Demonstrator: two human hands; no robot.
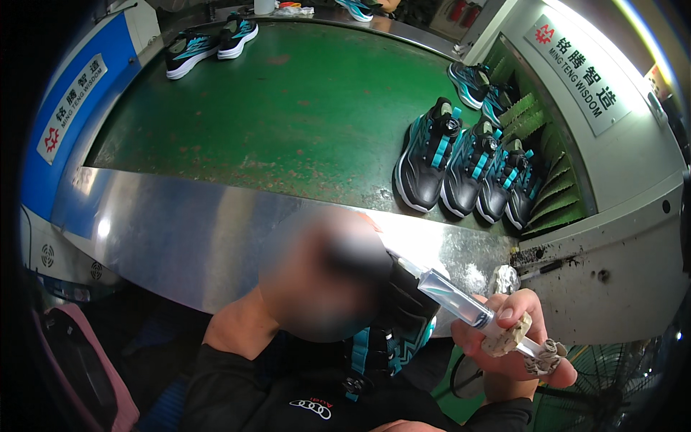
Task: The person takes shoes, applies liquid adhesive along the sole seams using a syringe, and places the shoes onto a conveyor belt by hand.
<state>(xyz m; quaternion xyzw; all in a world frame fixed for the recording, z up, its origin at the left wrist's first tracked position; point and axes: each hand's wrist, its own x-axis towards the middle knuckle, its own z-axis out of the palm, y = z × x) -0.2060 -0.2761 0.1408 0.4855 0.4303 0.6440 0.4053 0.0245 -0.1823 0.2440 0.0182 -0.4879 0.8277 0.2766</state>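
My right hand (515,335) grips a clear syringe (457,301), its fingers curled around the barrel end and the plunger. Pale wrapping covers the finger flange and the plunger end. The nozzle points up and left to a black and teal sneaker (414,317), close against it; whether they touch I cannot tell. That sneaker is tilted over my lap, straps and dial low, in front of the metal edge. My left hand (309,270) is at the sneaker's upper left and appears to hold it up; a blurred patch hides most of its fingers.
Several matching sneakers (425,162) stand at the right of the green conveyor belt (273,108), beside a strip curtain (558,191) and white machine housing (626,259). A sneaker pair (193,56) sits far left. The metal ledge (180,223) runs before me; a fan (597,381) stands lower right.
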